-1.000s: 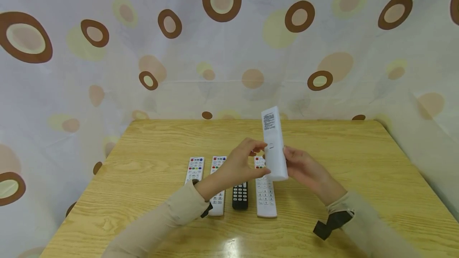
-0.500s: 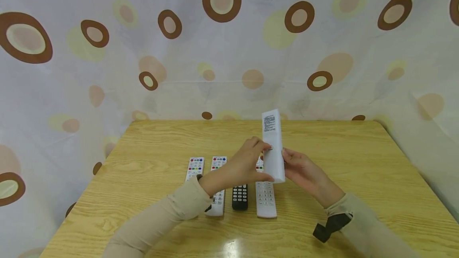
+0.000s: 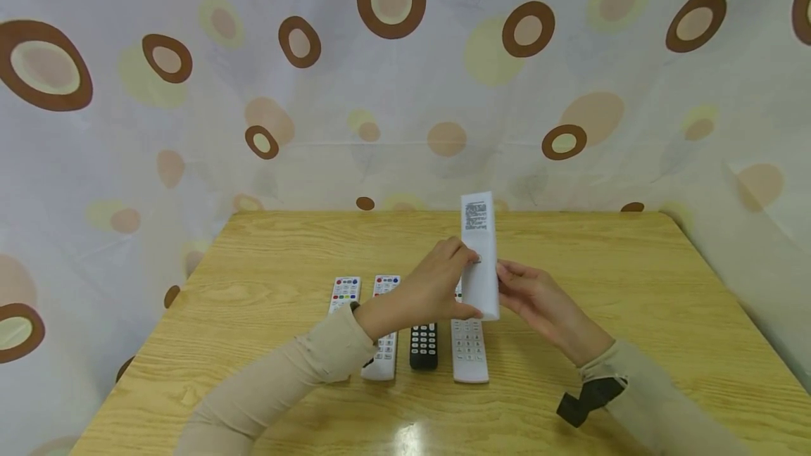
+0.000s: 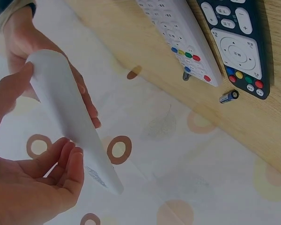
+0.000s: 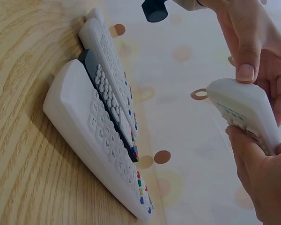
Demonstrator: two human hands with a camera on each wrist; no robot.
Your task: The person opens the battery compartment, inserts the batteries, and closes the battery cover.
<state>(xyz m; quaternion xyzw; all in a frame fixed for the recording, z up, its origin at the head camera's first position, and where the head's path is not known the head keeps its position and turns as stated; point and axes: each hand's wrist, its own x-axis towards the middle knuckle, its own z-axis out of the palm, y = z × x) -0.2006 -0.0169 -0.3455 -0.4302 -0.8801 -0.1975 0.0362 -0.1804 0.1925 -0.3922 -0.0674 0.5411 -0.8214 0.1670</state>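
Note:
A white remote control [image 3: 481, 287] is held up off the table, its back with a printed label toward the head camera. My right hand [image 3: 548, 305] grips its side; in the right wrist view the right thumb lies by the button face. My left hand [image 3: 427, 290] spans the lower back: the thumb presses the bottom end and curled fingertips sit at the small latch mark near mid-length. In the left wrist view the remote's back looks smooth and closed. Below it on the table lies another white remote [image 3: 470, 354], beside a black remote [image 3: 424, 349].
Two more white remotes, one at far left [image 3: 344, 294] and one nearer the middle [image 3: 383, 357], complete the row, partly covered by the left arm. Small batteries [image 4: 229, 96] lie beyond the remotes' top ends. A patterned curtain [image 3: 405, 90] hangs behind the wooden table [image 3: 602, 266].
The left hand has shifted right and its fingertips have come onto the remote's latch mark. The remote has turned slightly more upright and moved a little left; the right hand keeps its grip.

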